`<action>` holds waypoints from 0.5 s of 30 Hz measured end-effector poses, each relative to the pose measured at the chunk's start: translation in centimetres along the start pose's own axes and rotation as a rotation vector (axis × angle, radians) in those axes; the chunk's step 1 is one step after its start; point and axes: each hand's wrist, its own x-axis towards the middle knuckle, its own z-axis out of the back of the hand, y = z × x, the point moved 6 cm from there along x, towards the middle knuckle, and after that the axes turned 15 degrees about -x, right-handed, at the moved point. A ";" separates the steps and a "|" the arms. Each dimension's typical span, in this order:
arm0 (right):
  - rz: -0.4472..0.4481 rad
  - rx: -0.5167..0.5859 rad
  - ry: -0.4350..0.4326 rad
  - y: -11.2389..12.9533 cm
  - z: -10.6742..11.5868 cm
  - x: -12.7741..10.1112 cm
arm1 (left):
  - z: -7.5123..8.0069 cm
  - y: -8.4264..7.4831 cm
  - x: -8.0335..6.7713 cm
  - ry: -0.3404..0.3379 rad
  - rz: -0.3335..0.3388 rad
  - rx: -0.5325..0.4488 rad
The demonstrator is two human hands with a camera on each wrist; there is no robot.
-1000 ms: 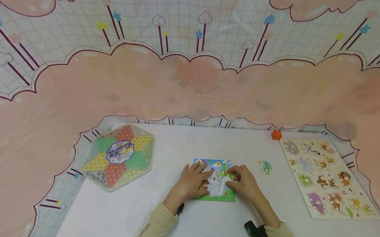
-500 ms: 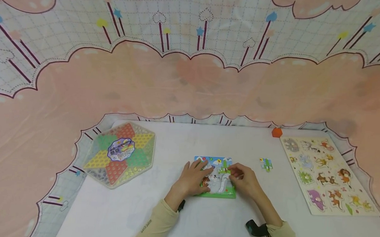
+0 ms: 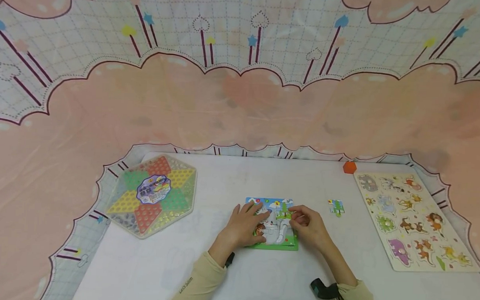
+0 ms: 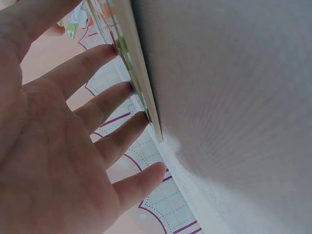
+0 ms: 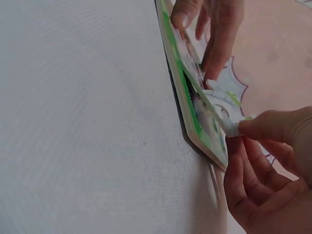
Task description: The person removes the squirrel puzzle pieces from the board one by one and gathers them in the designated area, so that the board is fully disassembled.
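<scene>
A jigsaw puzzle board with a green border and a grey-white animal picture lies on the white table in the head view. My left hand is spread over its left part, fingertips resting on the surface. In the left wrist view those fingers are straight and apart. At the board's right side my right hand pinches a jigsaw piece between thumb and fingers. The right wrist view shows that piece tilted, its near edge raised off the board. A loose jigsaw piece lies right of the board.
On the left lies a hexagonal game board with coloured triangles. A wooden animal puzzle board is at the right, with a small orange-red hexagonal object by its upper corner. A patterned curtain hangs behind the table.
My right hand has shifted very slightly right at the board's edge, and the pinched piece now looks raised there. My left hand stays in place on the puzzle.
</scene>
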 end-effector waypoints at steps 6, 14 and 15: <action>-0.023 0.029 0.022 -0.1 -0.1 0.0 | -0.2 0.2 0.1 -0.005 0.008 0.004; -0.063 0.027 0.031 0.0 -0.1 -0.1 | -0.2 0.1 0.1 -0.004 0.003 0.014; -0.061 0.025 0.032 0.0 -0.1 -0.1 | -0.1 0.1 0.0 -0.004 0.001 0.012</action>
